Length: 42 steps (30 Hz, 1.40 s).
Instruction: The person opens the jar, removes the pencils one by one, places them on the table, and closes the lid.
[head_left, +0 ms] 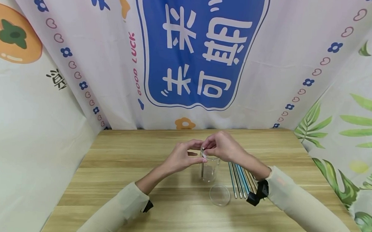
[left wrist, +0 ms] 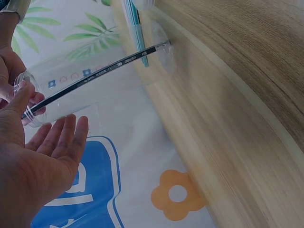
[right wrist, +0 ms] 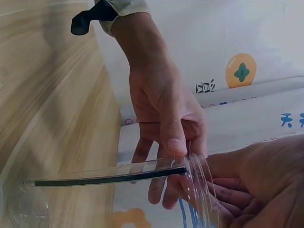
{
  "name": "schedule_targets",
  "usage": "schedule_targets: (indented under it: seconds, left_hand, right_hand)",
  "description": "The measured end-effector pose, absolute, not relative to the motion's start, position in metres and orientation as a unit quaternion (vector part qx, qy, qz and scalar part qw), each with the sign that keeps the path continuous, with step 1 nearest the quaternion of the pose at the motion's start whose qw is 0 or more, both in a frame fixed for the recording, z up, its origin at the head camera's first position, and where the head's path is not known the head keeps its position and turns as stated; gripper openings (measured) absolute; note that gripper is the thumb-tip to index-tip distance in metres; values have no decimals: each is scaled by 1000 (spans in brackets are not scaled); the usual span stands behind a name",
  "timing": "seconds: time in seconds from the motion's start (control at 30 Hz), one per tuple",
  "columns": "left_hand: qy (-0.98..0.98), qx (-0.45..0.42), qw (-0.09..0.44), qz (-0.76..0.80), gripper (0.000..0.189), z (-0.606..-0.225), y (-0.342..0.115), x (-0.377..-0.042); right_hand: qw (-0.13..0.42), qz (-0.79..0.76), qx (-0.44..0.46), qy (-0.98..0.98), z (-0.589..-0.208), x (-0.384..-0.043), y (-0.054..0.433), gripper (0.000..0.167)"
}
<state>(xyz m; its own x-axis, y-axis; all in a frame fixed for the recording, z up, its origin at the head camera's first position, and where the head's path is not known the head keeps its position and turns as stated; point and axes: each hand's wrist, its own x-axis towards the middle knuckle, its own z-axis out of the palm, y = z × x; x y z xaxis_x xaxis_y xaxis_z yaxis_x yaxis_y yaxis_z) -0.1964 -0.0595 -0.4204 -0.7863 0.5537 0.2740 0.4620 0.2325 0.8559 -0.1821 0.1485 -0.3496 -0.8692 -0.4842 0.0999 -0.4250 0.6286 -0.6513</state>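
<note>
A clear jar (head_left: 213, 170) stands on the table, its mouth uncovered. My left hand (head_left: 183, 156) holds it near the rim, thumb on the near side and fingers on the far side. Inside, a dark pencil (left wrist: 76, 88) marked HB leans against the wall, its metal-capped end down at the jar's bottom. Fingertips of my right hand (head_left: 223, 146) pinch the pencil's upper end at the mouth. To the right, partly under the right forearm, lies a row of several blue, gold and dark pencils (head_left: 240, 179).
A clear round lid (head_left: 220, 195) lies on the wooden table (head_left: 170, 211) just in front of the jar. Printed cloth (head_left: 266, 98) hangs along the table's back edge and at both sides. Dark wrist devices (head_left: 257, 193) sit at the sleeves.
</note>
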Motion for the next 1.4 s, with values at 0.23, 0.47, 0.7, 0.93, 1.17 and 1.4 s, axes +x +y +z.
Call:
schedule_targets:
  seconds: [0.23,0.47,0.7,0.93,1.17,1.4]
  left_hand:
    - [783,322,43,530,54,-421,-60,-196]
    - [787,320,44,525,55,-420,-60,-196]
    - [783,321,45,531,55,-421,-61,-196]
    - [781,322,46,533,56,-421,-61,-196]
    - [782,323,45,531,59,-420,-61,-196]
    - [779,322,45,536,61,-421,-60,-195]
  right_hand:
    - [27,-332,-261,906,-351,-181,148,7]
    - [30,-347,-264,900,-352,-181,151,7]
    - [33,-375,-265,888,-351,-179,156,8]
    - [28,-412,-271,869,-349,-179,164,9]
    - [11,-444,-251,860,-351,-179,174,8]
    - [9,-495,-206,844,-354,-184,186,10]
